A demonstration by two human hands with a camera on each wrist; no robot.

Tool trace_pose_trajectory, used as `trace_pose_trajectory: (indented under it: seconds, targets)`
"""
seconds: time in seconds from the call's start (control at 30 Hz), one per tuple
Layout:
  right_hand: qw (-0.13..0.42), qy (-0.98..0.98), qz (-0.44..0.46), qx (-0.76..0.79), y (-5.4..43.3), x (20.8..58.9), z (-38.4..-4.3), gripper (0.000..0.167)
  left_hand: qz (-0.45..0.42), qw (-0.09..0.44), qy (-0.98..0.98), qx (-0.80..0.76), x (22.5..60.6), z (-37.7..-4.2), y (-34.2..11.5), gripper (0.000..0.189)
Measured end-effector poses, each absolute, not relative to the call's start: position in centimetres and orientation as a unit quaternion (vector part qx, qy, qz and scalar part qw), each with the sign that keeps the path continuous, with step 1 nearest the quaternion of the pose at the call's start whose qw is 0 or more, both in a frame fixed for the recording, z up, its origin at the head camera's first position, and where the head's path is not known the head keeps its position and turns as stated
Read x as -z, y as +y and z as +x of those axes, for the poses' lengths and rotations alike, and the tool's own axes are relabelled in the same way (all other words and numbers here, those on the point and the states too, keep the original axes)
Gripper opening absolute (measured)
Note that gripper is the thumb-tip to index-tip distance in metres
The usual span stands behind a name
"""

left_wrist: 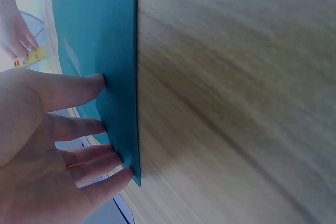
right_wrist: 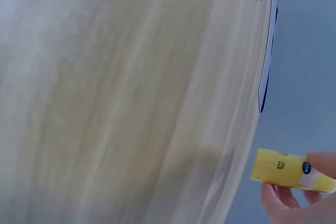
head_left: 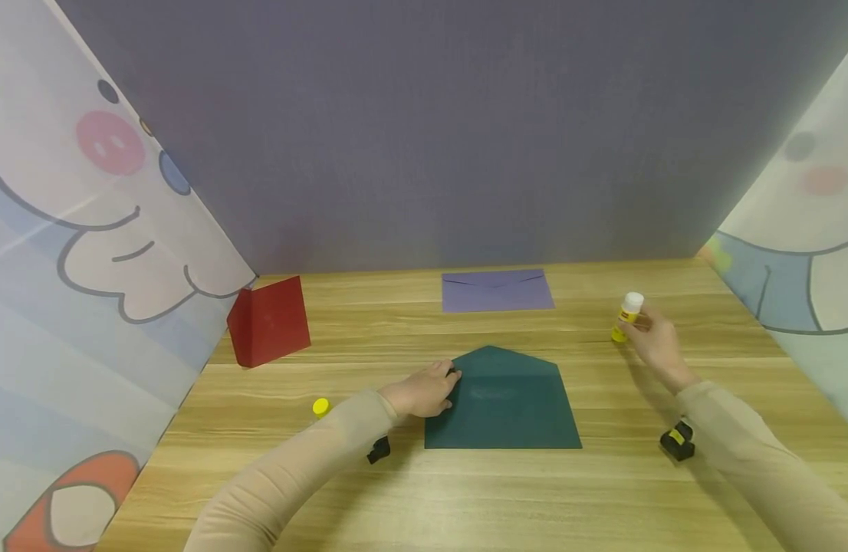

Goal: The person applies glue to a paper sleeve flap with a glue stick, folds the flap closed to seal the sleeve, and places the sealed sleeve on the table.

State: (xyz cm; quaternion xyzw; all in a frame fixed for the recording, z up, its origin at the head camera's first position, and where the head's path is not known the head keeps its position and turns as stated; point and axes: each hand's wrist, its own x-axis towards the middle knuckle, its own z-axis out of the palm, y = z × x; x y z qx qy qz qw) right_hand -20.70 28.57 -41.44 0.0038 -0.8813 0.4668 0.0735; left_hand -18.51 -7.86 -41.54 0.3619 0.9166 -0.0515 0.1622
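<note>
A dark green envelope [head_left: 500, 406] lies with its pointed flap opened out toward the far side. My left hand [head_left: 427, 389] rests on its left edge. In the left wrist view, the thumb and spread fingertips [left_wrist: 97, 83] touch the green paper [left_wrist: 113, 35]. Off to the right, my right hand [head_left: 657, 345] holds a yellow glue stick [head_left: 624, 326] with a white cap, tilted slightly. The right wrist view shows the glue stick [right_wrist: 281, 167] pinched between thumb and fingers; whether its base touches the table cannot be told.
A purple envelope [head_left: 496, 295] lies at the back, by the grey wall [head_left: 431, 138]. At the far left a folded red card or envelope [head_left: 275, 322] stands near the patterned side panel [head_left: 155, 230]. Beside the left forearm shows a yellow round cap [head_left: 321, 407], partly hidden below.
</note>
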Motion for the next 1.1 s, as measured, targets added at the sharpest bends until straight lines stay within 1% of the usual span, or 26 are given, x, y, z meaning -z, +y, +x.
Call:
trace_pose_trajectory:
  seconds: [0.27, 0.4, 0.53, 0.87, 1.1]
  targets:
    - [0.095, -0.886, 0.011, -0.454, 27.4, 40.8, -20.5, 0.049, 0.36, 0.163, 0.917, 0.05, 41.4, -18.5, -7.8, 0.053]
    - [0.091, -0.887, 0.015, -0.452, 26.8, 40.4, -20.3, 0.053, 0.36, 0.163, 0.917, 0.05, 41.5, -18.5, -7.7, 0.053]
    - [0.086, -0.886, 0.037, -0.455, 26.1, 40.1, -20.1, 0.055, 0.362, 0.162, 0.916, 0.053, 41.5, -18.5, -7.8, 0.053]
    - [0.107, -0.884, 0.089, -0.446, 24.0, 39.3, -19.5, 0.047, 0.361, 0.159, 0.916, 0.069, 41.5, -18.3, -7.8, 0.053]
    - [0.144, -0.89, 0.106, -0.418, 22.6, 39.1, -19.0, 0.041, 0.361, 0.16, 0.916, 0.079, 41.4, -18.3, -7.9, 0.054]
